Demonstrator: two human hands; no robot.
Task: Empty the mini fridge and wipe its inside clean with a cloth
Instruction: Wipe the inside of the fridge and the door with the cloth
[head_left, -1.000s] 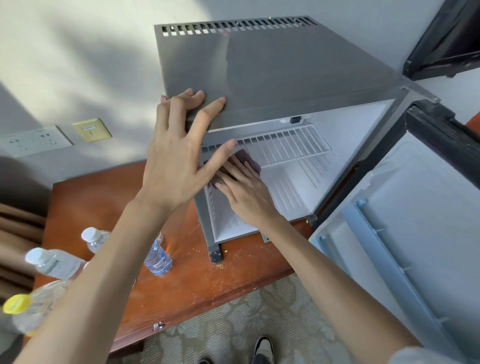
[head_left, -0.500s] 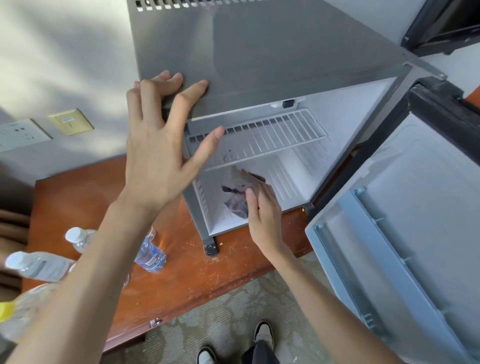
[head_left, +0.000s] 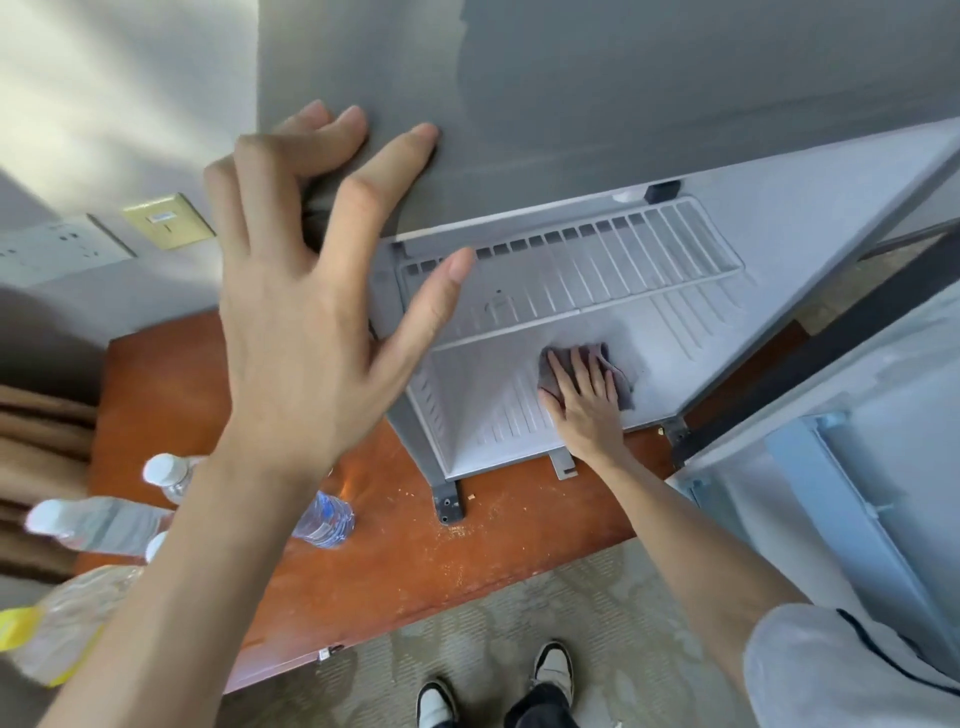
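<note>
The grey mini fridge (head_left: 597, 93) stands on a wooden table with its door (head_left: 872, 457) swung open to the right. Inside I see a white wire shelf (head_left: 597, 260) and a white ribbed floor, with nothing stored. My right hand (head_left: 584, 400) lies flat on a grey cloth (head_left: 621, 379) and presses it onto the fridge floor, right of centre. My left hand (head_left: 311, 291) rests with spread fingers on the fridge's top front left corner, holding nothing.
Several plastic water bottles (head_left: 322, 519) lie on the orange-brown table (head_left: 441, 566) left of the fridge, one with a yellow cap (head_left: 15, 629). Crumbs dot the table front. Wall sockets (head_left: 57, 249) sit at the left. Patterned carpet and my shoes (head_left: 553, 667) are below.
My right hand has slid the cloth from the left under-shelf area down and right across the fridge floor. The view has moved closer. My left hand stays on the fridge top.
</note>
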